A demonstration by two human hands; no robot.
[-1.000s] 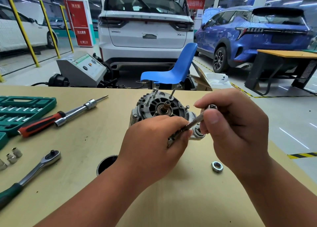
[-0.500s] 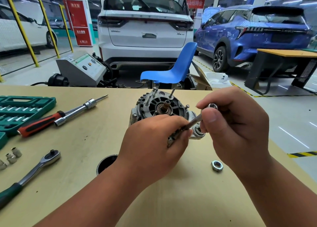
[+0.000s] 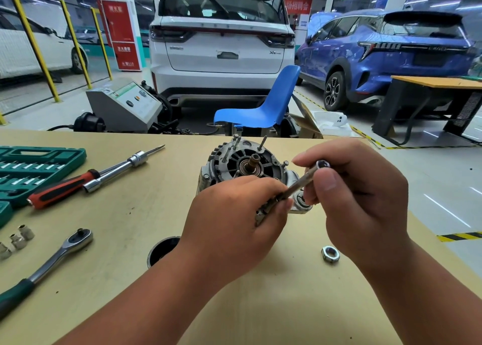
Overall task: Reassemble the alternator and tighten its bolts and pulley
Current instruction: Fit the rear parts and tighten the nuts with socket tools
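The grey alternator [image 3: 242, 162] lies on the wooden table [image 3: 135, 214], its shaft and several long bolts pointing up. In front of it my left hand [image 3: 234, 224] pinches the lower end of a long through bolt [image 3: 297, 185]. My right hand [image 3: 360, 201] grips the same bolt near its head, which shows by my thumb. The bolt slants from lower left to upper right over the alternator's mounting ear. A loose hex nut [image 3: 330, 254] lies on the table below my right hand.
A ratchet wrench [image 3: 52, 258], a red-handled driver with extension [image 3: 86, 180], a green socket case [image 3: 28, 170] and small sockets [image 3: 18, 239] lie at the left. A round hole [image 3: 161, 248] sits in the table by my left wrist. Chair and cars stand beyond.
Nothing has visibly changed apart from a slight shift of the camera; both hands keep the same hold on the bolt.
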